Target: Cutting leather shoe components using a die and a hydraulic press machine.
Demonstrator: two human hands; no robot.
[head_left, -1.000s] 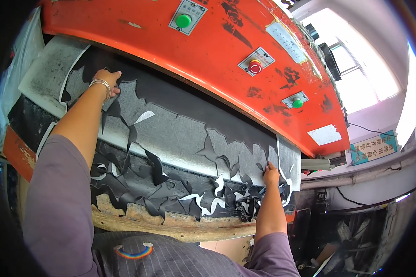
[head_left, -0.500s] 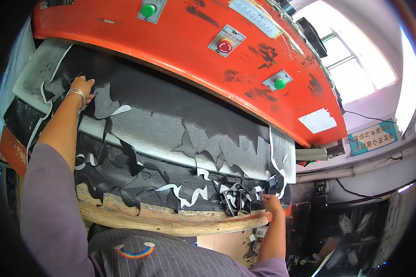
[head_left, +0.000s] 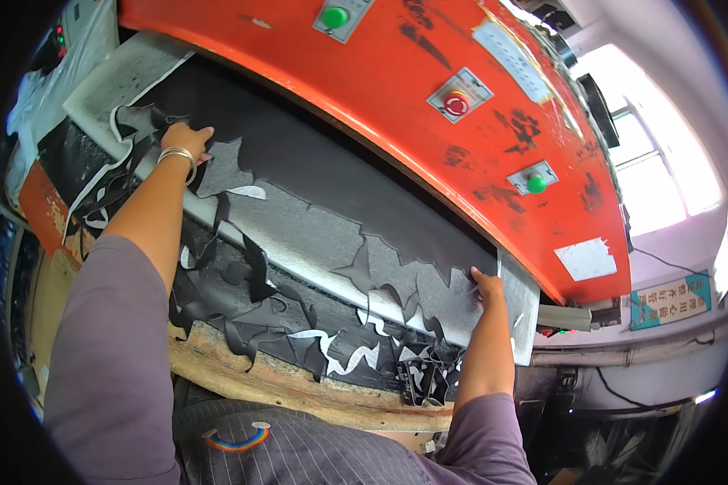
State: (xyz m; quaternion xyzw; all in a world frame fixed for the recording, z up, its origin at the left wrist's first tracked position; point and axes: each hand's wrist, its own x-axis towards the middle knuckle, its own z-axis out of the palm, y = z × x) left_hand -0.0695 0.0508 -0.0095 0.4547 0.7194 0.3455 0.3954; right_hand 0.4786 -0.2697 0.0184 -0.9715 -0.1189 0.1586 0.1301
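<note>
A large dark sheet (head_left: 323, 162), like leather or coated fabric, lies across the grey machine bed (head_left: 299, 218), its near edge cut into jagged points. At its left end my left hand (head_left: 188, 144), with bangles on the wrist, is closed on the near edge among torn strips. My right hand (head_left: 488, 289) pinches the sheet near its right end; the fingertips are partly hidden. Below the right forearm, on the front ledge, sits a black open-framed piece (head_left: 423, 380) resembling a cutting die, with pale scraps about it.
An orange machine beam (head_left: 380, 89) with green buttons (head_left: 334, 17) and a red stop button (head_left: 455, 103) spans just beyond the sheet. Dark and white offcuts (head_left: 259, 315) litter the ledge, edged by a worn wooden rail (head_left: 243, 372).
My right hand has left the black framed piece and moved up and away to the sheet's right end. My left hand stays at the left end. The whole view has shifted and tilted.
</note>
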